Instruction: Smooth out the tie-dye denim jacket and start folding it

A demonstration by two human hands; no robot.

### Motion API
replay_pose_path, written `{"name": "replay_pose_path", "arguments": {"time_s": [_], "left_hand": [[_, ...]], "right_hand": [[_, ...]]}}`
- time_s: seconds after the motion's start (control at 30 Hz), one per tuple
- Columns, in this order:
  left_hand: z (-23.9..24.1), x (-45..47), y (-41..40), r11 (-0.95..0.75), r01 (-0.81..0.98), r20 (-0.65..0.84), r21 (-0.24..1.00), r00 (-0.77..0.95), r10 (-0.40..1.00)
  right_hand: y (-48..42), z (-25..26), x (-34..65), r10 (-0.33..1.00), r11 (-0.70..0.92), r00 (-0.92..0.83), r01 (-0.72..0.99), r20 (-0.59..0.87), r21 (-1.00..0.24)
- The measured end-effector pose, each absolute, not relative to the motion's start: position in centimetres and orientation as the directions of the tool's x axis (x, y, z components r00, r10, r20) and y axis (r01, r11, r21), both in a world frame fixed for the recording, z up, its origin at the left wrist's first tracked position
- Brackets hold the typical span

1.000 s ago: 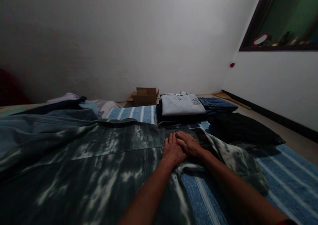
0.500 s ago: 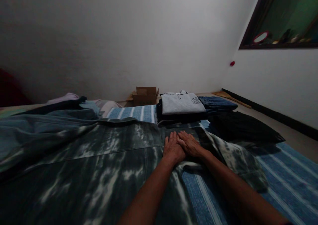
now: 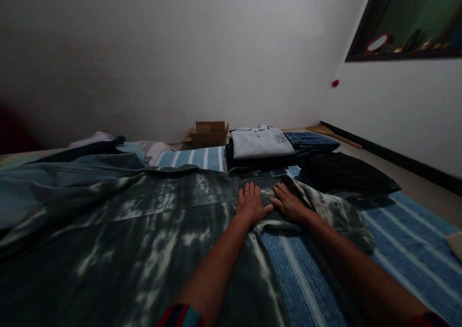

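Both hands lie flat with fingers spread, gripping nothing: left hand point(image 3: 250, 203) and right hand point(image 3: 288, 203) press side by side on the edge of the tie-dye denim garment point(image 3: 144, 231), spread over the blue striped bedsheet point(image 3: 306, 269). Just beyond the fingertips sits the stack of folded clothes point(image 3: 262, 146), a black garment point(image 3: 342, 173) to its right. Risk, as I judge it: open palms can drag the cloth, bunching the flap under the right hand or nudging the stack.
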State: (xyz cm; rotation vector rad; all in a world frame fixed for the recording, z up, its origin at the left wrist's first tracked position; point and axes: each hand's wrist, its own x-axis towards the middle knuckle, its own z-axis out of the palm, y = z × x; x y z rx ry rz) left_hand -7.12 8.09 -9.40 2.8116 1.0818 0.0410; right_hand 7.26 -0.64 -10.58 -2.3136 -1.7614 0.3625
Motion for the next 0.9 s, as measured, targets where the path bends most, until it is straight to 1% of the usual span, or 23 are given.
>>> {"name": "replay_pose_path", "arguments": {"time_s": [0.17, 0.23, 0.33, 0.4, 0.5, 0.57, 0.73, 0.83, 0.9], "left_hand": [[-8.7, -7.5, 7.7, -0.712, 0.667, -0.017, 0.219, 0.732, 0.681], [-8.3, -8.2, 7.4, -0.708, 0.660, 0.017, 0.250, 0.728, 0.685], [-7.8, -10.0, 6.8, -0.708, 0.659, 0.086, 0.252, 0.714, 0.695], [-7.4, -11.6, 6.1, -0.697, 0.676, 0.088, 0.239, 0.700, 0.709], [-7.1, -13.8, 4.8, -0.682, 0.697, 0.035, 0.221, 0.693, 0.720], [-7.1, -14.9, 3.9, -0.687, 0.694, -0.006, 0.214, 0.705, 0.709], [-8.2, -15.7, 2.1, -0.707, 0.676, -0.046, 0.211, 0.729, 0.683], [-8.9, -15.6, 1.7, -0.710, 0.671, -0.044, 0.214, 0.733, 0.679], [-9.4, -15.6, 1.7, -0.715, 0.667, -0.038, 0.209, 0.736, 0.676]], "right_hand": [[-1.1, -10.7, 7.9, 0.943, -0.331, 0.326, 0.901, -0.068, -0.280], [-1.2, -10.5, 7.7, 0.935, -0.351, 0.349, 0.897, -0.057, -0.269], [-1.3, -9.8, 6.8, 0.928, -0.366, 0.371, 0.896, -0.030, -0.254], [-1.4, -9.1, 5.7, 0.940, -0.330, 0.340, 0.912, -0.002, -0.243], [-1.6, -8.7, 3.9, 0.973, -0.219, 0.231, 0.948, 0.027, -0.229], [-1.8, -8.9, 3.1, 0.984, -0.170, 0.178, 0.960, 0.020, -0.221], [-2.7, -9.3, 4.3, 0.981, -0.191, 0.196, 0.961, 0.006, -0.201], [-3.2, -7.9, 4.5, 0.978, -0.197, 0.206, 0.957, 0.024, -0.212], [-3.9, -6.5, 3.0, 0.980, -0.169, 0.187, 0.959, 0.062, -0.229]]}}
